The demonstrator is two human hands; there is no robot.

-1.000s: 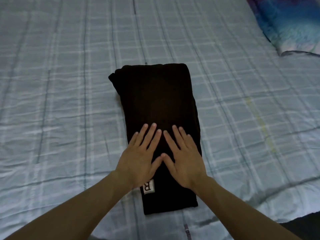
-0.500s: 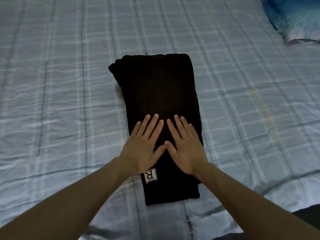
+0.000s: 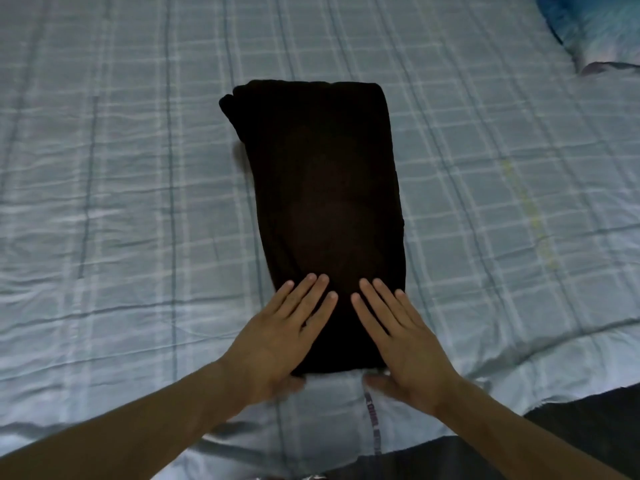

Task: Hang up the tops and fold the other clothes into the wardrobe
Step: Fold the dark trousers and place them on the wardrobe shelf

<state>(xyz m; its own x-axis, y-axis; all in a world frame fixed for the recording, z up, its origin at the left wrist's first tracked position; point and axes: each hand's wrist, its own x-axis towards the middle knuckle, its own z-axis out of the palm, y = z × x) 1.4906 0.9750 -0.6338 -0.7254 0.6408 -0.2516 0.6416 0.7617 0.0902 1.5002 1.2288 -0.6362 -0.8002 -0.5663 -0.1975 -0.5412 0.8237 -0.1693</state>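
As the dark folded garment (image 3: 325, 188) lay lengthwise on the bed (image 3: 104, 174), a long narrow rectangle running away from the person, the step in hand appeared to be the folding of one of the clothes meant for the wardrobe rather than the hanging of a top. The left grip (image 3: 277, 341) and the right grip (image 3: 405, 344) (both bare hands) rested side by side on the garment's near end, palms down. Their fingers (image 3: 313, 299) were straight and slightly spread, pressing the cloth flat and holding nothing. The thumbs sat at the near hem, low against the checked sheet, but were blurred, so it could not be told whether they lay beneath the edge. Most of the garment stretched beyond the fingertips, its far end well apart from either grip, with a small bulge of cloth sticking out at the far left corner. Judging by that length, one more fold seemed due. The next move would likely call for both grips to take the near hem, thumbs under and fingers over, and carry it toward the far end so the edges met squarely — keeping the layers from sliding. Some blue bedding (image 3: 588, 26) lay at the far right of the bed, well apart from the work. No wardrobe showed in the view.
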